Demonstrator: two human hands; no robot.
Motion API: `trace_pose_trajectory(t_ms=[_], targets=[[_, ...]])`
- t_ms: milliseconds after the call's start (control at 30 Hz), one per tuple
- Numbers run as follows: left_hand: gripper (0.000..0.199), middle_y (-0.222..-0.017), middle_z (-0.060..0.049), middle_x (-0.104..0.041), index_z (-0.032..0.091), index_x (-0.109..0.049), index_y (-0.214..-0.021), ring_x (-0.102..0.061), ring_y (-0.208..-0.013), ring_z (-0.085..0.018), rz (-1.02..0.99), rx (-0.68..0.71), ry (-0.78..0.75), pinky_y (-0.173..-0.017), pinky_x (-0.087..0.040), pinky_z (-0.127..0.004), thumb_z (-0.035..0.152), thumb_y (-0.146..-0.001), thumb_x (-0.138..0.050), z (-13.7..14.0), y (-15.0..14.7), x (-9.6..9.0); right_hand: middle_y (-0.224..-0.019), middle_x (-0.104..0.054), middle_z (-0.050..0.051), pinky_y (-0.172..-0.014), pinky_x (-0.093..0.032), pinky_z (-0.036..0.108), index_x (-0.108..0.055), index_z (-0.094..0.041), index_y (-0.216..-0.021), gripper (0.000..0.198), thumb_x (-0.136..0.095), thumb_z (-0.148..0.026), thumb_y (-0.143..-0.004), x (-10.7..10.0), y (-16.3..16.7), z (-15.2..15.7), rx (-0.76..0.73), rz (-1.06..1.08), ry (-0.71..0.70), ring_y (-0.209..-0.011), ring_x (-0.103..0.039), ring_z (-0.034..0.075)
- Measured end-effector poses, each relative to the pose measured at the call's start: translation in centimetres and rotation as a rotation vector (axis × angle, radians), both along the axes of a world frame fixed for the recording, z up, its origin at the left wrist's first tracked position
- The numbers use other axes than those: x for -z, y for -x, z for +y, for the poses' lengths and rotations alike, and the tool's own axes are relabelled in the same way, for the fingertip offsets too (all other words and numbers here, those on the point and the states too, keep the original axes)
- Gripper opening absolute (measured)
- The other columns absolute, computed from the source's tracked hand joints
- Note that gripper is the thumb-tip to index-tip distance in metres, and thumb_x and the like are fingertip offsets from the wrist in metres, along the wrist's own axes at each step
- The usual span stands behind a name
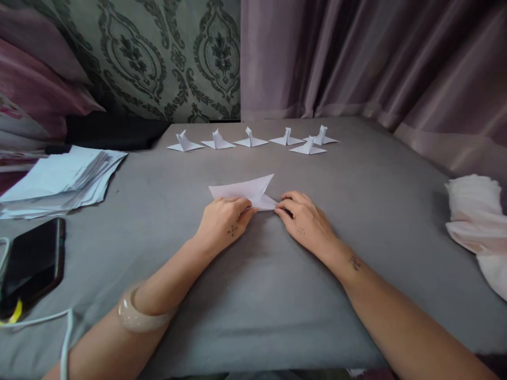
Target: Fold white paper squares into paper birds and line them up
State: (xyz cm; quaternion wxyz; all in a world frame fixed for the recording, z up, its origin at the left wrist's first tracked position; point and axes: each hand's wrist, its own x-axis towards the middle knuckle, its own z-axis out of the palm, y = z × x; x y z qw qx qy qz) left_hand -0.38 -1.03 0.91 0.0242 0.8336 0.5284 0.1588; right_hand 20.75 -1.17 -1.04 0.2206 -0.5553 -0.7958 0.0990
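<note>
A partly folded sheet of white paper (247,188) lies in front of me, with one pointed flap rising toward the upper right. My left hand (225,219) is closed on its near left edge, thumb and fingers pressed together. At the paper's right tip, my right hand (303,216) pinches the point between thumb and forefinger. Fingers of the left hand cover part of the near edge, so the folds beneath are hidden. Farther back stand several folded paper figures (250,139), each with a flat pointed base and an upright peak.
On the left lie a stack of white paper sheets (59,177) and a black phone (34,264), with a white cable (68,338) near my left forearm. A crumpled pale cloth (475,211) sits at the right. Grey cloth (253,306) covers the table; curtains (285,58) hang behind.
</note>
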Motion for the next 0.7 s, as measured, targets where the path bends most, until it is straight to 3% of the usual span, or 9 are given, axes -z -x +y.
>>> trace_pose_trajectory(t_ms=[233,400,600,700], targets=[[0.02,-0.089,-0.004,-0.075,0.023,-0.069,-0.095,-0.068,-0.075,-0.021,-0.199,-0.14,0.117,-0.062,-0.047,-0.028,0.038,-0.087,-0.058,1.1,-0.5,0.3,-0.106,-0.066,0.007,-0.082,-0.046,0.036,-0.069,-0.023,-0.09,0.018,-0.052,-0.024,-0.092,0.0,0.3,0.3,0.061,0.051,0.011,-0.099,-0.058,0.023],[0.041,-0.093,-0.006,-0.072,0.02,-0.062,-0.113,-0.065,-0.067,-0.017,-0.392,-0.197,0.225,-0.064,-0.05,-0.029,0.038,-0.078,-0.067,2.1,-0.6,0.0,-0.101,-0.066,0.006,-0.073,-0.045,0.035,-0.067,-0.022,-0.08,0.016,-0.054,-0.025,-0.089,0.4,0.6,0.6,0.111,0.09,-0.019,-0.091,-0.057,0.022],[0.028,-0.078,-0.001,-0.072,0.019,-0.071,-0.083,-0.064,-0.067,-0.017,-0.472,-0.196,0.423,-0.062,-0.045,-0.026,0.045,-0.078,-0.064,2.3,-0.6,-0.1,-0.098,-0.065,0.006,-0.074,-0.047,0.035,-0.065,-0.022,-0.078,0.012,-0.056,-0.023,-0.087,0.5,0.7,0.8,0.12,0.109,-0.021,-0.089,-0.057,0.022],[0.029,-0.075,0.0,-0.072,0.02,-0.072,-0.081,-0.064,-0.068,-0.018,-0.474,-0.204,0.459,-0.061,-0.043,-0.026,0.046,-0.08,-0.061,2.2,-0.6,-0.1,-0.1,-0.065,0.007,-0.078,-0.048,0.036,-0.065,-0.022,-0.079,0.012,-0.056,-0.023,-0.087,0.5,0.5,0.8,0.1,0.127,-0.006,-0.091,-0.058,0.023]])
